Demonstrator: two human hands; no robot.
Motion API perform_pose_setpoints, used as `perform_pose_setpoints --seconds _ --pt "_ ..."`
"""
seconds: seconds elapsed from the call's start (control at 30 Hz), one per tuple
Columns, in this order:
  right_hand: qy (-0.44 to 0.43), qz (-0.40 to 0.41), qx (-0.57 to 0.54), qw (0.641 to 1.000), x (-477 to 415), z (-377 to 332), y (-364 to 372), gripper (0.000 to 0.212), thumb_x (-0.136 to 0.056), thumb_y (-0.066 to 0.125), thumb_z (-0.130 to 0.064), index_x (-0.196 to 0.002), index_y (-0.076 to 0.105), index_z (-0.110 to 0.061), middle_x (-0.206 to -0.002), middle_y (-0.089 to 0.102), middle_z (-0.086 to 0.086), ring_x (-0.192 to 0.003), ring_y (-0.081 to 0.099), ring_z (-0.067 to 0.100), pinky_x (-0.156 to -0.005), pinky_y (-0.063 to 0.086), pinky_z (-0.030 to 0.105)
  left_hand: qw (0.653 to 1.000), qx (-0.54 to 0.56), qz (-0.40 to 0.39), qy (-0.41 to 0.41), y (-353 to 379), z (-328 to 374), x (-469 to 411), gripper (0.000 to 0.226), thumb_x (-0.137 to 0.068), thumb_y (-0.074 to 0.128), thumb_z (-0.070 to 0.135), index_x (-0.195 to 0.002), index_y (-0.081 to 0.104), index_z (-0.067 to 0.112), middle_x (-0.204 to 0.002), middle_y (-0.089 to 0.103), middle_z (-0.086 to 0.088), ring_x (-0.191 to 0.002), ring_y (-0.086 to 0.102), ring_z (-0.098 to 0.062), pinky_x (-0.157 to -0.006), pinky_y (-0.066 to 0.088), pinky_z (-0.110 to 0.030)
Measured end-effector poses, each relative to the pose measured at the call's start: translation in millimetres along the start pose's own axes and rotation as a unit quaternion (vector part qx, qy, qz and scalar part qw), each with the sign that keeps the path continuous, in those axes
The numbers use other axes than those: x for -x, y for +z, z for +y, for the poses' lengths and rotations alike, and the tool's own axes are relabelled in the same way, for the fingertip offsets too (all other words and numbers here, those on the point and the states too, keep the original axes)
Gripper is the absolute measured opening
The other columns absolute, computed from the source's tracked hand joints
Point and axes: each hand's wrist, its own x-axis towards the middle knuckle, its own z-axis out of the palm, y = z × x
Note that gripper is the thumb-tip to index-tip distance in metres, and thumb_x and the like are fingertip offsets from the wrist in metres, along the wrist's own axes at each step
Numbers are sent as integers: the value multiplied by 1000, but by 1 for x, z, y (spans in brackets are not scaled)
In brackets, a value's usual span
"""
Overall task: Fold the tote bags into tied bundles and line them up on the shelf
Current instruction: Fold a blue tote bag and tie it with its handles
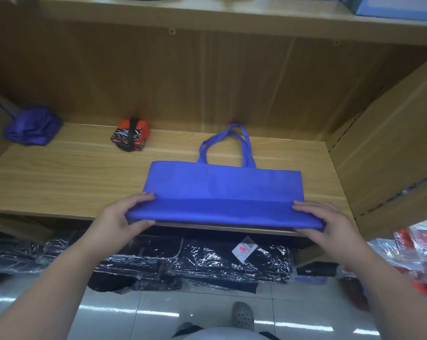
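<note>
A blue tote bag [223, 185] lies flat on the wooden shelf [72, 173], handles pointing toward the back wall. Its near edge is folded over into a band at the shelf's front edge. My left hand [124, 214] grips the band's left end, fingers on top and thumb below. My right hand [323, 217] grips the band's right end the same way. An orange and black bundle [130, 136] tied with a black strap sits at the back left. A crumpled purple bag [32, 127] lies in the far left corner.
A higher shelf [232, 18] runs overhead. The right side panel [391, 148] closes the bay. Below the shelf lie black goods in clear plastic [207, 261] with a pink tag, red packs [423, 244] at right, and a tiled floor with my shoe [243, 315].
</note>
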Motion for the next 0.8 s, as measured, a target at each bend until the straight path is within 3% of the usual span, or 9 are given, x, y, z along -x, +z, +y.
perform_pose_setpoints --seconds 0.1,0.2,0.27,0.3,0.37,0.47,0.53,0.67,0.8 --pt "75 13 -69 995 -2 -7 -3 33 -83 81 -22 -106 71 -44 -115 69 -20 -113 59 0 -96 39 8 993 106 22 -40 -2 6 -3 32 -86 74 0 -111 69 20 -116 73 14 -102 65 2 -94 46 -16" --pt "128 14 -114 985 -8 -12 -5 14 -91 71 -31 -105 70 -35 -104 74 -19 -102 66 2 -92 49 24 978 183 75 -70 0 11 -10 24 -90 70 4 -106 65 21 -87 74 14 -78 63 -5 -74 49 -15" --pt "151 14 -123 981 -13 -16 -2 16 -95 66 -35 -111 70 -31 -108 74 -18 -107 67 4 -97 51 38 964 216 120 -95 5 18 -17 27 -93 69 9 -111 61 27 -84 76 9 -73 68 -2 -69 50 -19" --pt "157 21 -114 981 -16 -18 -1 17 -96 65 -35 -112 69 -31 -109 74 -18 -107 67 3 -97 51 38 961 218 135 -102 7 20 -20 26 -94 68 12 -114 59 26 -85 76 6 -73 69 -1 -68 51 -19" --pt "163 37 -93 982 -20 -22 3 17 -97 63 -33 -112 70 -29 -106 74 -18 -104 67 2 -90 50 26 964 189 148 -114 13 22 -27 24 -96 67 15 -117 58 24 -91 76 3 -74 70 -1 -67 51 -18" --pt "179 66 -38 981 -23 -28 6 15 -98 62 -32 -109 70 -26 -98 73 -14 -92 65 6 -69 41 12 977 101 138 -130 17 14 -38 27 -95 69 28 -118 57 26 -103 73 0 -93 70 -16 -84 55 -35" --pt "189 81 -14 979 -24 -30 9 14 -98 62 -32 -106 69 -23 -95 73 -8 -89 64 16 -68 42 14 982 28 130 -132 19 13 -43 33 -94 69 33 -123 57 24 -106 71 -1 -100 67 -23 -91 52 -41" --pt "209 107 -2 972 -27 -30 13 15 -94 67 -33 -102 68 -20 -91 73 -5 -89 66 24 -76 50 36 980 -90 140 -111 23 22 -49 37 -93 68 36 -126 58 21 -100 65 -3 -96 61 -29 -85 49 -39" --pt "222 129 25 966 -30 -33 7 31 -89 75 -34 -114 68 -17 -77 68 -7 -80 64 23 -69 45 33 975 -144 141 -89 26 28 -53 36 -91 71 37 -122 59 22 -73 58 2 -76 58 -31 -73 50 -40"
